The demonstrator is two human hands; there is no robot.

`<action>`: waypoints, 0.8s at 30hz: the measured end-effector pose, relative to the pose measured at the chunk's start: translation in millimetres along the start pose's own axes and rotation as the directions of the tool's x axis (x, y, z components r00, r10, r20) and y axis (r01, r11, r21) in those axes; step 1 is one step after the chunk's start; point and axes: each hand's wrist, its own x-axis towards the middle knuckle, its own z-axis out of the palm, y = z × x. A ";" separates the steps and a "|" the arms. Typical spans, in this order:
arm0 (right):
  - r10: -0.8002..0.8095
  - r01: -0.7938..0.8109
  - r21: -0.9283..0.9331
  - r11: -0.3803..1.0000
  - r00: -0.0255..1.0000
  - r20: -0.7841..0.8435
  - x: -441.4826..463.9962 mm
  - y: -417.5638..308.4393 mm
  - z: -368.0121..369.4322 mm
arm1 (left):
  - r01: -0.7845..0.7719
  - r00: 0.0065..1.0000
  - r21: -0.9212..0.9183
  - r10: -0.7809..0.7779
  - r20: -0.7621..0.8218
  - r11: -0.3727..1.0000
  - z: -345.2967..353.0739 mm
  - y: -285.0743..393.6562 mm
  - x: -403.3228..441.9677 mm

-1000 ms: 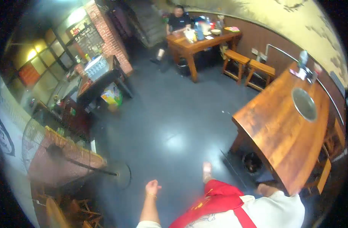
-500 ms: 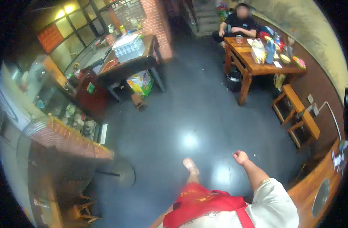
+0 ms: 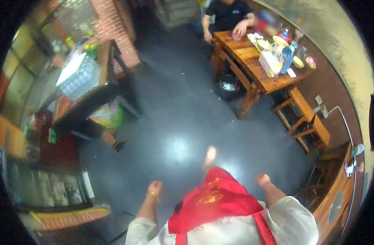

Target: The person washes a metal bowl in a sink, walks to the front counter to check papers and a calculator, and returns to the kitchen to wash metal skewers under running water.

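Observation:
My left hand, with a gold bracelet at the wrist, hangs over the dark floor to the left of my red apron. Its fingers look curled, but blur hides whether they hold anything. To the right of the apron is my right hand, small and blurred, also above the floor. Neither hand touches a table or another object. One foot shows ahead of the apron.
A person in black sits at a wooden table bearing bowls, a bag and a blue bottle. Stools stand by the right wall. At left, a dark table holds a plastic-wrapped pack. A bin is under the wooden table.
The view has moved forward, closer to the seated person's table. My left hand has come back into view at the left, and the standing fan has mostly left the view.

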 end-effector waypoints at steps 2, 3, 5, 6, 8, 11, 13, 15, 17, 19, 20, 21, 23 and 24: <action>-0.036 0.115 -0.295 0.949 0.965 0.261 31.2 1.8 2.2 | -0.124 0.987 -0.134 0.108 -0.122 0.983 -14.0 42.9 88.4; -0.025 0.131 -0.329 0.935 0.951 0.309 54.3 6.4 4.9 | -0.149 0.972 -0.244 0.097 -0.212 0.958 -20.4 87.9 110.4; -0.041 0.185 -0.382 0.905 0.934 0.355 120.4 23.3 8.7 | -0.128 0.979 -0.401 0.051 -0.198 0.907 -26.9 125.3 159.6; -0.071 0.230 -0.408 0.884 0.927 0.369 159.5 27.3 9.7 | -0.118 0.981 -0.481 0.028 -0.191 0.869 -26.2 145.7 188.0; -0.142 0.348 -0.496 0.796 0.903 0.405 241.7 7.7 7.9 | -0.123 0.987 -0.250 0.092 -0.132 0.960 -24.8 150.9 223.2; -0.230 0.583 -0.752 0.307 0.812 0.536 369.1 -167.8 -50.2 | 0.119 0.985 -0.198 -0.090 0.148 0.973 -20.9 244.1 204.0; -0.523 0.581 -0.705 0.406 0.780 0.342 397.0 -335.2 -115.4 | 0.196 0.963 -0.365 -0.107 0.249 0.910 -28.7 306.8 193.7; -0.667 0.614 -0.387 0.688 0.745 -0.005 480.3 -443.9 -131.3 | 0.279 0.950 -0.579 -0.132 0.283 0.766 -41.1 359.1 211.2; -0.692 0.685 -0.097 0.722 0.719 -0.069 447.6 -598.1 -210.7 | 0.301 0.945 -0.632 -0.133 0.299 0.714 -49.2 375.9 248.1; -0.707 0.709 -0.024 0.705 0.699 -0.107 480.8 -691.7 -230.5 | 0.292 0.945 -0.592 -0.131 0.299 0.751 -54.2 376.0 295.7; -0.721 0.729 -0.022 0.685 0.672 -0.172 493.9 -731.1 -233.9 | 0.283 0.946 -0.551 -0.133 0.297 0.785 -57.0 373.3 322.9; -0.806 0.822 -0.041 0.569 0.547 -0.226 536.1 -753.2 -219.5 | 0.269 0.948 -0.499 -0.134 0.290 0.824 -62.6 370.9 354.4; -0.759 0.757 -0.094 0.647 0.627 -0.173 549.7 -806.1 -218.4 | 0.253 0.946 -0.389 -0.143 0.289 0.886 -80.0 364.3 424.1; -0.859 0.835 -0.206 0.511 0.487 -0.156 562.9 -818.7 -213.4 | 0.242 0.946 -0.320 -0.150 0.287 0.916 -93.3 364.6 464.1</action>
